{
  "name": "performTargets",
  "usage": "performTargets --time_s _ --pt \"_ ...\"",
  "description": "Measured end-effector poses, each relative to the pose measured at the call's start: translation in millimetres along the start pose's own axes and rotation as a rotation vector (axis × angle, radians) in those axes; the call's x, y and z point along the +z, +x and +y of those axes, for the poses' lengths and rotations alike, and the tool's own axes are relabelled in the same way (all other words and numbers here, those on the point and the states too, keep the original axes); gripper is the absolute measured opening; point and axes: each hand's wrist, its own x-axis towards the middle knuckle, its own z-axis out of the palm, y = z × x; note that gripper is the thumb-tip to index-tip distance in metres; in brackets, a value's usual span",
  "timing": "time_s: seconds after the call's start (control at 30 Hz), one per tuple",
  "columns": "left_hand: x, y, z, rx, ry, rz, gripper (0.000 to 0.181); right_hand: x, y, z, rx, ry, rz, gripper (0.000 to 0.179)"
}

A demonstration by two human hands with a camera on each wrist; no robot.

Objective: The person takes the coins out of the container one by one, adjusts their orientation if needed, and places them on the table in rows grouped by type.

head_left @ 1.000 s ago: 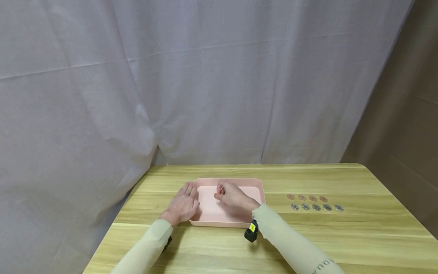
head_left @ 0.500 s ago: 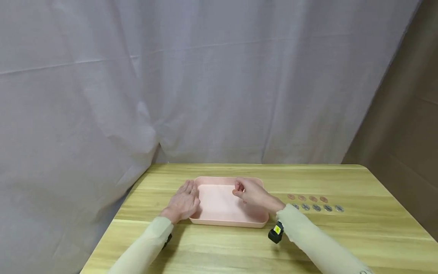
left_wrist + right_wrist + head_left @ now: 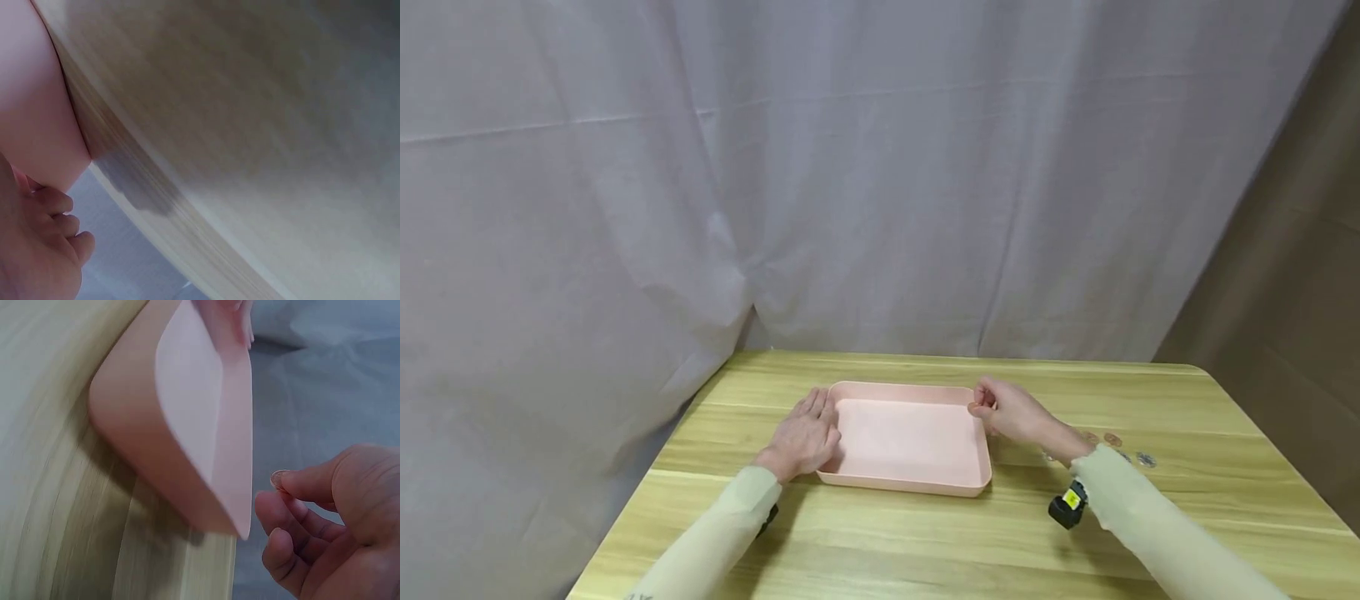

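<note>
My right hand (image 3: 1011, 412) pinches a small copper-coloured coin (image 3: 277, 480) between thumb and fingertips, just above the right rim of a shallow pink tray (image 3: 910, 442). In the right wrist view the coin's edge shows past the thumb tip, and the other fingers curl loosely below. At the tray's left side my left hand (image 3: 802, 440) lies with straight fingers along the rim. Part of that hand appears by the tray wall in the left wrist view. Behind the right wrist, copper coins (image 3: 1112, 439) and silver coins (image 3: 1146, 459) lie on the table, partly hidden by the forearm.
The wooden table (image 3: 895, 542) carries the tray left of its middle and the coins to the right. A grey curtain (image 3: 865, 183) hangs along its back and left edges. Black wrist cameras, such as the right one (image 3: 1066, 507), hang under both wrists.
My right hand has moved right with the coin, from over the middle of the tray to its right rim. Its forearm now covers several table coins. The left hand has stayed put.
</note>
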Motion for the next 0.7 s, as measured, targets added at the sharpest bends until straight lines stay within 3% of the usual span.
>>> performTargets --time_s 0.7 --pt "3.5 4.4 5.2 -0.005 -0.003 -0.012 0.062 -65 -48.2 71 0.114 -0.072 0.038 0.014"
